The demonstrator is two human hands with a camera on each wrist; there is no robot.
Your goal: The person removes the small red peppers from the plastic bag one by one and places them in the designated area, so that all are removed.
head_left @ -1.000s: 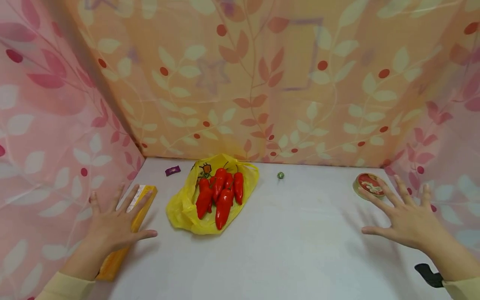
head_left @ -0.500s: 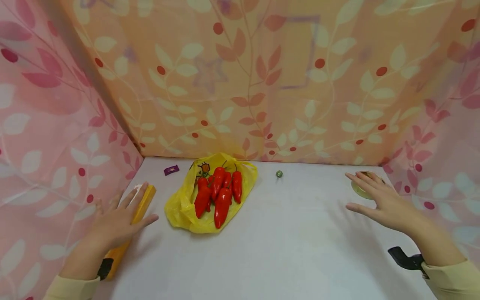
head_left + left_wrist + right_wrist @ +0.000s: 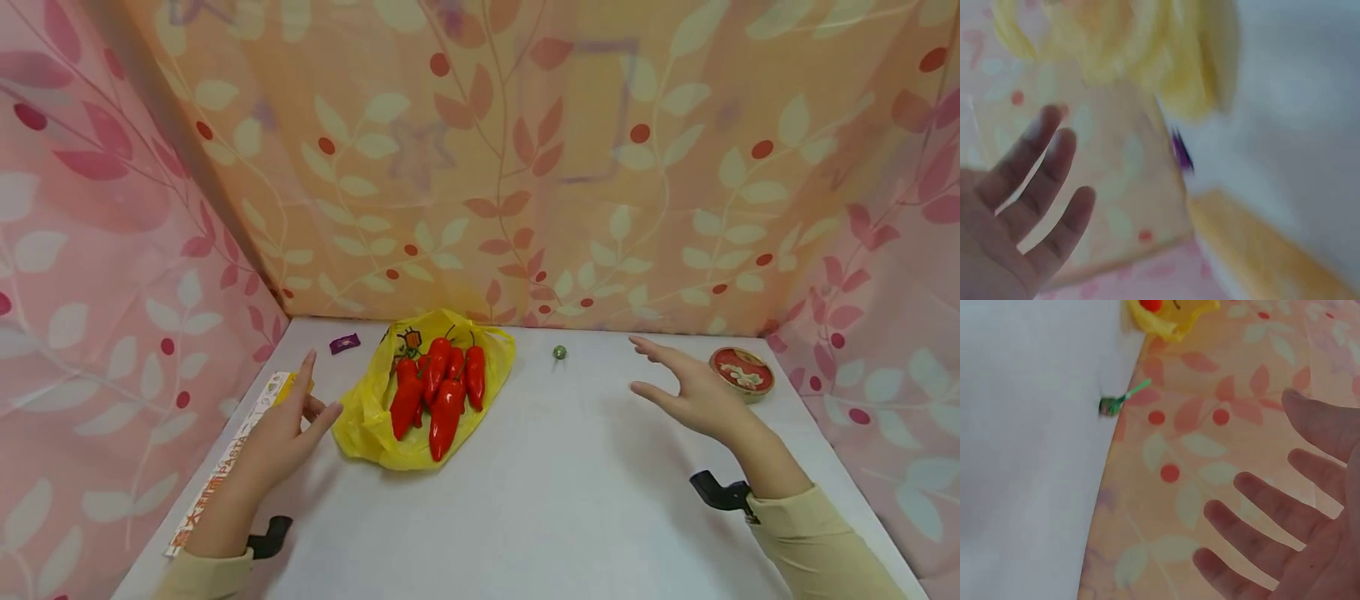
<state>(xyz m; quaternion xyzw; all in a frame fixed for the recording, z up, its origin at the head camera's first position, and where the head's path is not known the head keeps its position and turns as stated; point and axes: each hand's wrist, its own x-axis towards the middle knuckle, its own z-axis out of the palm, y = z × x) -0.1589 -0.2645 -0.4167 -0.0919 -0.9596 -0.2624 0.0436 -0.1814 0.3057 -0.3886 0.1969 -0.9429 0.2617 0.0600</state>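
My left hand [image 3: 281,437] hovers over a long pasta box [image 3: 217,483], fingers loosely spread and holding nothing. Part of the box is hidden by that hand and forearm. To its right lies a yellow plastic bag [image 3: 356,429], open, with several red chili peppers [image 3: 446,417] in it. Above the right half of the table is my right hand [image 3: 697,396], its fingers extended and nothing in its grasp. Closest to it is a round red-lidded tin [image 3: 742,371]. The right wrist view shows a small green-wrapped lollipop [image 3: 1110,406] with a green stick, apart from the hand.
A small purple-wrapped candy [image 3: 345,342] lies at the back left of the white table [image 3: 540,508]. Patterned cloth [image 3: 480,167] rises along the back edge and both sides. Each wrist carries a black camera mount [image 3: 720,492].
My right hand has moved left, off the tin, which now shows fully. My left hand has shifted right toward the yellow bag, uncovering the pasta box's printed face.
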